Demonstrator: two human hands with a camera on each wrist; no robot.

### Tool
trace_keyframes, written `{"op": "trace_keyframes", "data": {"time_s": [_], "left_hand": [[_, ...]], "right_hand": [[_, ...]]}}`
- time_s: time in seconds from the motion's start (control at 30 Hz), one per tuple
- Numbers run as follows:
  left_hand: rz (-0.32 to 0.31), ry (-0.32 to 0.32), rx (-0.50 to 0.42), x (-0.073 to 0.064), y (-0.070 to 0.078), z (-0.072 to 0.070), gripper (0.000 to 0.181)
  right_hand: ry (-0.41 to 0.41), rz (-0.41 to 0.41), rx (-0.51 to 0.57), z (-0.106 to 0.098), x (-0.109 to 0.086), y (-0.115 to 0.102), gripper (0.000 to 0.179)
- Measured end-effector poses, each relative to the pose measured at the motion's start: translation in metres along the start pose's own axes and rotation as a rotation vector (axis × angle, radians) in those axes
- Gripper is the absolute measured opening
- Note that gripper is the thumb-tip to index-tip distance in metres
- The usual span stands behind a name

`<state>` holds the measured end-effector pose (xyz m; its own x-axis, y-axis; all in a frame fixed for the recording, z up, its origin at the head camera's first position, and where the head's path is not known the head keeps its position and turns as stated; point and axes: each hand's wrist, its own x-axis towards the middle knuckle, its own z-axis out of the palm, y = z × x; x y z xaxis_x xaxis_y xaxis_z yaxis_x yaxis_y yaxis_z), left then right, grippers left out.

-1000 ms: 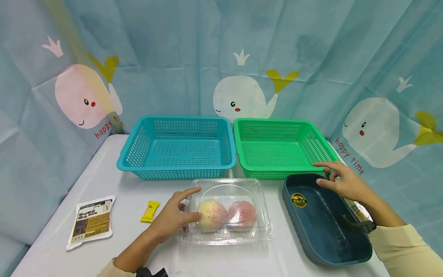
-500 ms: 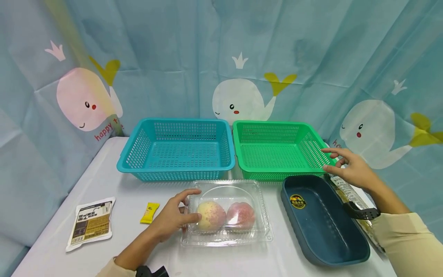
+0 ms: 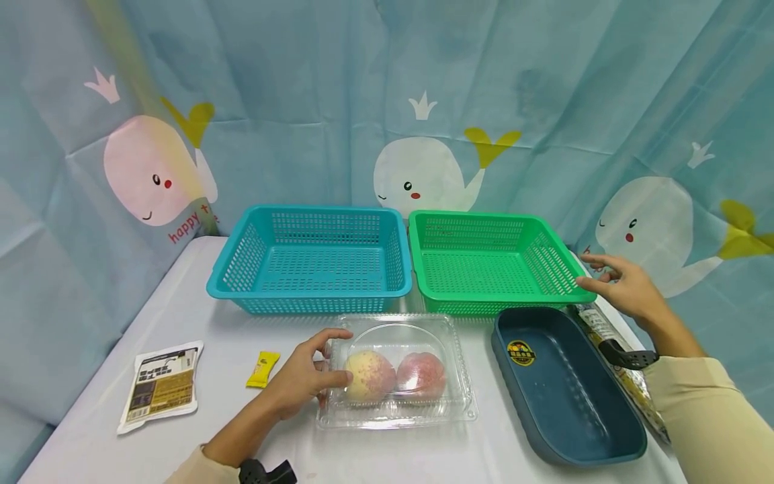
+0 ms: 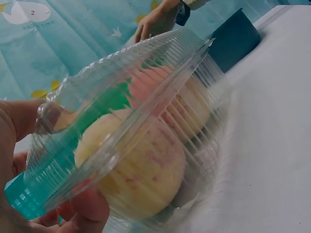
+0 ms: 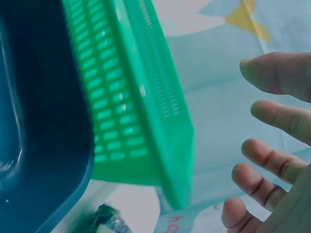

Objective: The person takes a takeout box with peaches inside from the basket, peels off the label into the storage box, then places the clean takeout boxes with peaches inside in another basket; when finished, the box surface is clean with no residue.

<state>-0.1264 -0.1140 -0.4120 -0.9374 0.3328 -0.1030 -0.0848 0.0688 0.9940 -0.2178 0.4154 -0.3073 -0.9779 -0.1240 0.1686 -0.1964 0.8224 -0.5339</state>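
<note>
In the head view, a clear plastic clamshell box [image 3: 396, 418] lies on the white table with two peaches inside, a yellow one with pink speckles [image 3: 370, 380] and a pinker one [image 3: 421, 378]. My left hand [image 3: 302, 376] grips the box's left side, and the left wrist view shows the thumb and fingers around its edge [image 4: 131, 145]. Above the right front corner of the green basket [image 3: 492, 300] hovers my right hand [image 3: 629, 289]. Its fingers are spread and loosely bent, holding nothing, as the right wrist view also shows of the hand [image 5: 282, 165].
A dark blue basin [image 3: 568, 403] stands on the right, with a shiny long packet [image 3: 631, 390] lying along its far side. A turquoise basket [image 3: 308, 294] is at the back left. A small yellow packet [image 3: 263, 370] and a white-and-brown pouch [image 3: 160, 386] lie at the left.
My right hand has moved right and slightly up, away from the basin's far end, so more of the long packet shows. The left hand stays on the clamshell box.
</note>
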Motion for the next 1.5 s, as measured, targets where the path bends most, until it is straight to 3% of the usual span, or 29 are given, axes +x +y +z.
{"op": "trace_keyframes", "data": {"time_s": [0.17, 0.47, 0.73, 0.93, 1.2, 1.5], "left_hand": [[0.008, -0.024, -0.044, 0.003, -0.003, 0.0, 0.065], [0.034, -0.047, -0.105, 0.006, -0.006, 0.001, 0.06], [0.057, -0.058, -0.178, 0.006, -0.003, 0.005, 0.06], [0.089, -0.094, -0.226, 0.003, 0.003, 0.007, 0.058], [0.161, -0.135, -0.297, -0.005, 0.021, 0.009, 0.054], [0.225, -0.121, -0.282, -0.015, 0.062, 0.007, 0.054]], "right_hand": [[-0.02, 0.056, -0.018, 0.004, 0.002, 0.012, 0.063], [-0.043, 0.069, -0.048, 0.012, 0.006, 0.028, 0.063], [-0.149, 0.116, -0.073, 0.016, 0.008, 0.041, 0.074], [-0.199, 0.114, -0.069, 0.018, 0.007, 0.045, 0.073], [-0.198, 0.101, -0.064, 0.018, 0.008, 0.043, 0.072], [-0.223, 0.1, -0.062, 0.027, 0.009, 0.046, 0.073]]}}
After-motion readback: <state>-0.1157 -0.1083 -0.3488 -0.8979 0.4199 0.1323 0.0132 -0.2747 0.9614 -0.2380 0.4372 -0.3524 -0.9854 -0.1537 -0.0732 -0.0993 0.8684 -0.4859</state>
